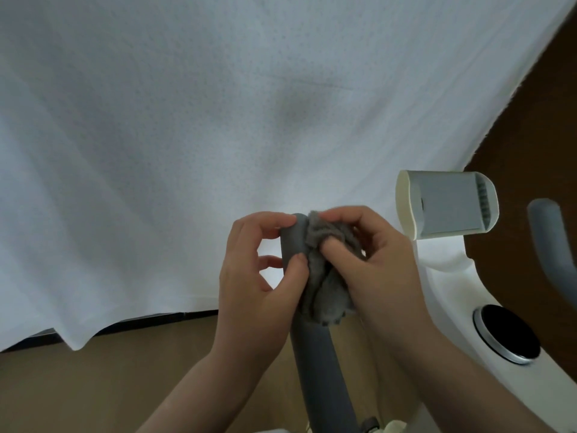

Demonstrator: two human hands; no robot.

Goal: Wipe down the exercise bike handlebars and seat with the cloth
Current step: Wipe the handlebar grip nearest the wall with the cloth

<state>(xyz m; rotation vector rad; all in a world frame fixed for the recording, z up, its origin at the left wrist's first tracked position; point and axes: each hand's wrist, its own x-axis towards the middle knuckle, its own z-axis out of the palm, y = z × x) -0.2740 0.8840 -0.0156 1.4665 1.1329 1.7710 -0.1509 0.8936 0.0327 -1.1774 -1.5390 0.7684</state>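
A grey padded handlebar (321,364) of the white exercise bike runs up the lower middle of the view, and its tip (293,235) pokes out between my hands. A grey cloth (324,295) is bunched against the bar near the tip. My left hand (253,282) curls round the bar's end, thumb on the cloth's edge. My right hand (374,260) grips the cloth and presses it to the bar. The other handlebar (549,239) curves at the far right. The seat is out of view.
A white device holder (446,204) stands on the bike's white frame (443,276) to the right, with a round black and silver knob (505,334) below it. A bed with a white cover (187,135) fills the view ahead. Tan floor (109,385) lies at lower left.
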